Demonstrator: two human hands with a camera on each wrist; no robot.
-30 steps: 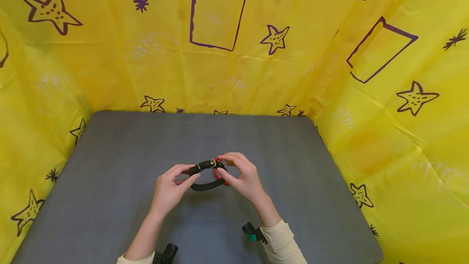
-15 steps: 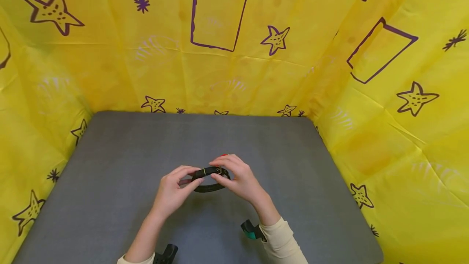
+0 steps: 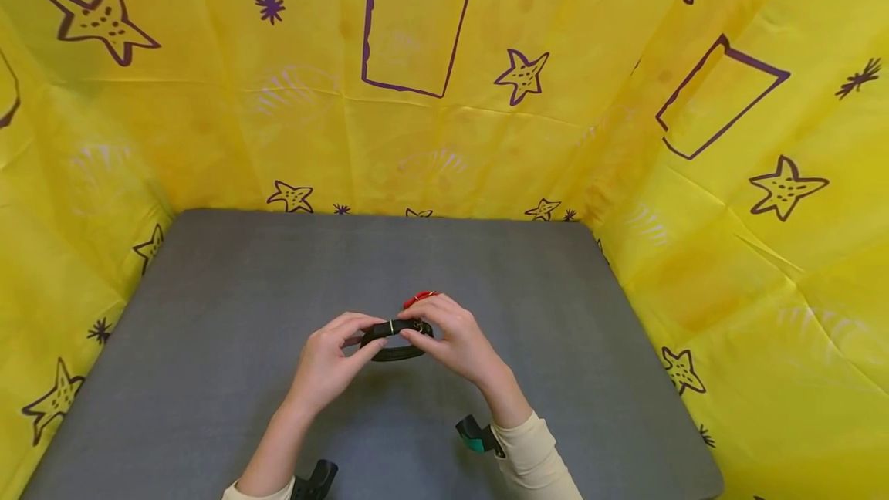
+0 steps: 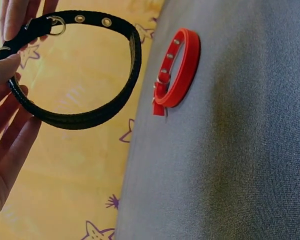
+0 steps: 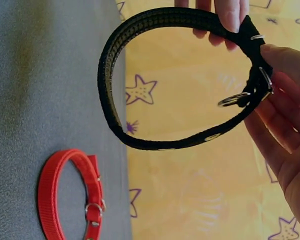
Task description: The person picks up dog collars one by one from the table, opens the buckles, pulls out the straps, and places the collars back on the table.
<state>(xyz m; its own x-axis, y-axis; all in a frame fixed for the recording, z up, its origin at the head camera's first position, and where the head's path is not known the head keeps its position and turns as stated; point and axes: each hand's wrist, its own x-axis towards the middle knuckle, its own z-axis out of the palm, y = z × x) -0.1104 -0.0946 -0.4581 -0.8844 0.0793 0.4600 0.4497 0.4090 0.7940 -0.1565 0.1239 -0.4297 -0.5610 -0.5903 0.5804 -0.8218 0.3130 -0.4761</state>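
Between both hands a black pet collar (image 3: pixel 399 354) is held up as a closed loop above the table. My left hand (image 3: pixel 326 357) pinches its strap near the metal keeper, thumb in front and fingers behind. My right hand (image 3: pixel 458 338) grips the strap beside the buckle (image 5: pixel 265 80). A metal ring (image 5: pixel 232 100) sticks out near that buckle, and metal eyelets (image 4: pixel 106 22) line part of the strap. On the table behind lies a red collar (image 4: pixel 190 65), also buckled into a loop. In the head view my right hand hides most of this red collar (image 3: pixel 419 298).
The grey table (image 3: pixel 229 292) spreads out around the hands. Yellow cloth walls (image 3: pixel 292 137) with purple drawings stand along its back and sides. A black wrist mount (image 3: pixel 316 479) shows at the left cuff and another mount (image 3: pixel 475 434) at the right.
The black collar has turned and levelled out between the hands, with its buckle end lower. Earlier, red showed through the loop; now only a strip shows above my right hand.
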